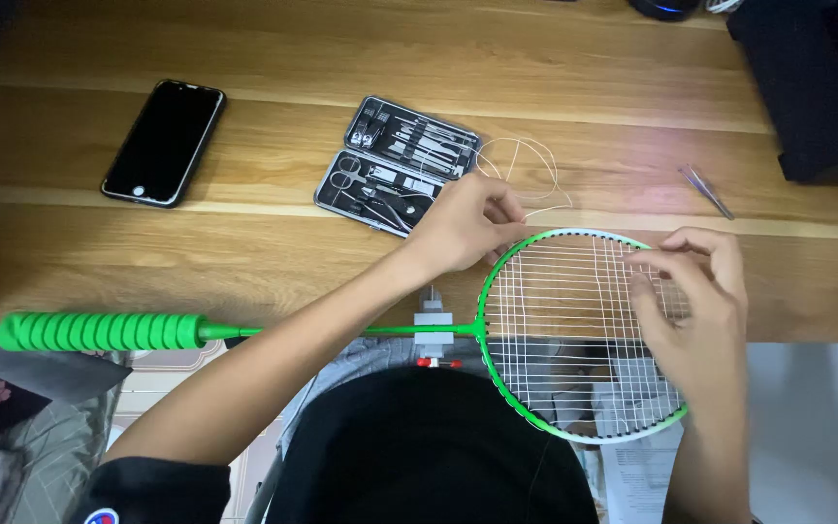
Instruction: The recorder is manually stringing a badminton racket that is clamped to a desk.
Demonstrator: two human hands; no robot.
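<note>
- The green-framed badminton racket with white strings lies flat, half over the near edge of the wooden counter; its long axis runs left to right, ridged green handle far left.
- The left hand, its grip pinched shut on thin loose white string, sits at the frame's far-left rim.
- The right hand rests its fingers on the strings, grip narrow; whether it holds a strand I cannot tell.
- An open grey case of metal grooming tools lies just beyond the left hand.
</note>
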